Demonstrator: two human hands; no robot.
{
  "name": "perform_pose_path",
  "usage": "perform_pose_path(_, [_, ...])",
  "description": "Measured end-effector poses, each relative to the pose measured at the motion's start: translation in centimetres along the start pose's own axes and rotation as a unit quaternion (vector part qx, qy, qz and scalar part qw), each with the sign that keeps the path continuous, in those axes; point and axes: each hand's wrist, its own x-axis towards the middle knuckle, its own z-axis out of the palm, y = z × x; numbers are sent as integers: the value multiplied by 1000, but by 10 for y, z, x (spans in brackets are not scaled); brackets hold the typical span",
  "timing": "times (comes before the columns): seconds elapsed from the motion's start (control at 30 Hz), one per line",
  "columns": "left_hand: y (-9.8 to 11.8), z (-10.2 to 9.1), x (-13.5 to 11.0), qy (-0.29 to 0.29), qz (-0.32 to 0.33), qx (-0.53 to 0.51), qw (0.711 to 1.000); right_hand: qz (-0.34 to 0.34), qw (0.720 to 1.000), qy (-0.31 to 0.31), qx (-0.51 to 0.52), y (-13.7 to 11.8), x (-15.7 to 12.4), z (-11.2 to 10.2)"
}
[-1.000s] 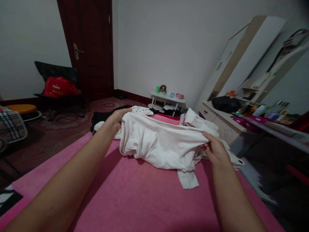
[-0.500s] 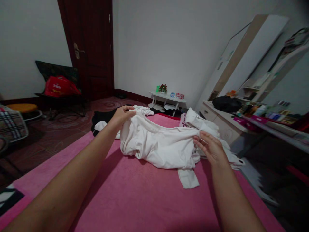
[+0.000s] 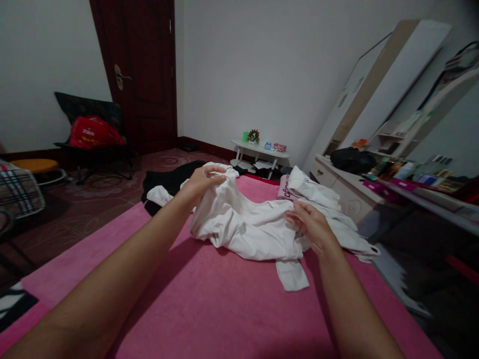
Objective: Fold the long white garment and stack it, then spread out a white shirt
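Note:
A crumpled white garment [image 3: 247,227] lies on the pink bed cover [image 3: 209,304] in front of me. My left hand [image 3: 204,182] is closed on the garment's upper left edge and holds it a little off the bed. At the garment's right side, my right hand [image 3: 310,227] pinches a fold of the cloth. A white strip of the garment [image 3: 294,274] trails toward me on the cover. More white clothing with pink lettering [image 3: 310,192] sits just behind my right hand.
A black garment [image 3: 168,182] lies at the bed's far left edge. Beyond stand a dark door [image 3: 144,75], a chair with a red bag [image 3: 92,132], a small white table [image 3: 258,152], and a cluttered dresser [image 3: 359,179] at right.
Both hands have moved inward toward each other, bunching the white garment. The right hand let go of the cloth's edge and took a new pinch further left.

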Motion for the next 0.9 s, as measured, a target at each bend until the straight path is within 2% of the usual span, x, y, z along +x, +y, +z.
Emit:
perform_pose_path(0.13, [15, 30, -26, -123, 70, 14, 990, 29, 996, -76, 27, -8, -21, 30])
perform_pose_path(0.2, [21, 44, -40, -167, 100, 28, 980, 36, 988, -142, 39, -13, -36, 43])
perform_pose_path(0.27, [25, 56, -52, -190, 117, 34, 974, 18, 972, -229, 44, -16, -50, 54])
perform_pose_path(0.33, [26, 65, -62, -212, 122, 31, 969, -25, 957, -289, 17, -17, -61, 64])
perform_pose_path(0.4, [27, 70, -69, -243, 115, 23, 963, -67, 957, -281, -40, -16, -68, 70])
perform_pose_path(0.5, [30, 69, -69, -253, 118, -2, 960, -69, 975, -200, -72, -14, -72, 76])
perform_pose_path(0.57, [33, 62, -63, -212, 133, -27, 968, -65, 985, -161, 7, -19, -74, 77])
perform_pose_path(0.63, [34, 53, -55, -181, 148, -44, 971, -77, 976, -176, 102, -32, -79, 76])
perform_pose_path(0.67, [35, 49, -51, -185, 156, -42, 969, -85, 967, -199, 134, -40, -83, 75])
perform_pose_path(0.7, [36, 45, -49, -205, 166, -31, 964, -91, 957, -228, 153, -48, -88, 73])
perform_pose_path(0.77, [37, 41, -48, -287, 189, 11, 939, -95, 940, -280, 170, -62, -97, 70])
perform_pose_path(0.9, [38, 50, -63, -478, 195, 78, 853, -91, 901, -362, 222, -75, -112, 63])
